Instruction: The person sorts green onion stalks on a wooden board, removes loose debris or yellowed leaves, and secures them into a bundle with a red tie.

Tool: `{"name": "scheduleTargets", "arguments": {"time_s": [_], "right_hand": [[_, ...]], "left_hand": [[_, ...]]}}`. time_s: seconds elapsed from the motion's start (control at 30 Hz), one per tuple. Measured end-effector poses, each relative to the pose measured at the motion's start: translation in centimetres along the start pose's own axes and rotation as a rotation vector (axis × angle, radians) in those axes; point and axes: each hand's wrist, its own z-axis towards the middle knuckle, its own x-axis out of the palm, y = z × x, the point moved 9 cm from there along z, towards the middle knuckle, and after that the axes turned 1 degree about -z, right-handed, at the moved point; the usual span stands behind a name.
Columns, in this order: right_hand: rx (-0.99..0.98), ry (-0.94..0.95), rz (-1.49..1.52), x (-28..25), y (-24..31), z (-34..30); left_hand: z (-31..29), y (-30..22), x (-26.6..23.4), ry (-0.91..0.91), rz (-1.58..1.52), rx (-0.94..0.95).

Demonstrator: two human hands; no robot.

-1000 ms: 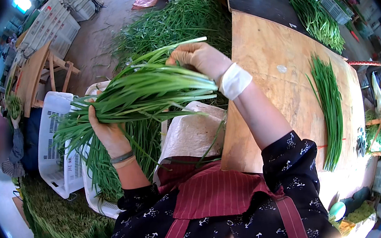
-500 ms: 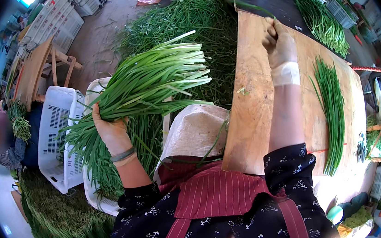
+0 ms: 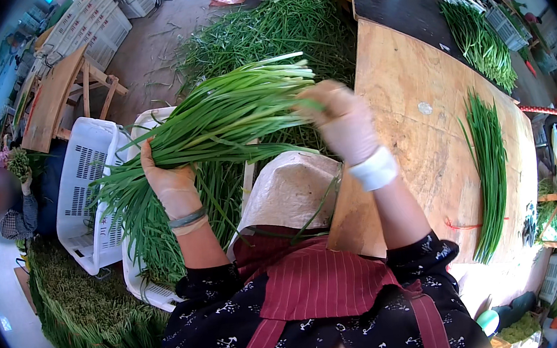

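My left hand (image 3: 173, 185) is closed around a thick bunch of garlic chives (image 3: 225, 115), thumb up along its near side. The pale stalk ends point right and the leaves trail down to the left over a white crate (image 3: 152, 292). My right hand (image 3: 344, 116), in a pale glove, is at the stalk ends with its fingers curled. A smeared green stalk shows at its fingertips; motion blurs the exact grip. On the wooden board (image 3: 403, 133) at the right lies a separate sheaf of chives (image 3: 489, 175), beside a thin red tie (image 3: 464, 225).
A heap of loose chives (image 3: 270, 29) covers the floor ahead. White crates (image 3: 87, 194) stand at the left, near a co-worker's sleeve (image 3: 18, 218). Stacked chives (image 3: 96, 315) fill the lower left. A dark tabletop (image 3: 400, 8) adjoins the board, with another chive pile (image 3: 478, 41) on it.
My right hand has come left and nearer, from above the board's far end to the stalk ends of the bunch. My left hand keeps its hold.
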Motion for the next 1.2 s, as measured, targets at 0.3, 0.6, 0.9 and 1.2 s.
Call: {"name": "scheduleTargets", "arguments": {"time_s": [0.3,0.6,0.9,1.2], "right_hand": [[0.520,-0.048,-0.040,-7.5,-11.7,0.0],[1.135,0.334,0.898,10.8,-7.3,-3.6],[0.989,0.328,1.061,12.0,-6.0,-3.2],[0.855,0.302,0.942,10.7,-5.0,-2.2]], "left_hand": [[1.3,-0.1,-1.9,-0.072,-0.095,-0.021],[-1.3,0.3,0.3,-0.067,-0.072,0.013],[-0.5,-0.4,-0.1,0.013,-0.098,0.017],[0.4,0.1,-0.7,-0.007,-0.073,0.024]]}}
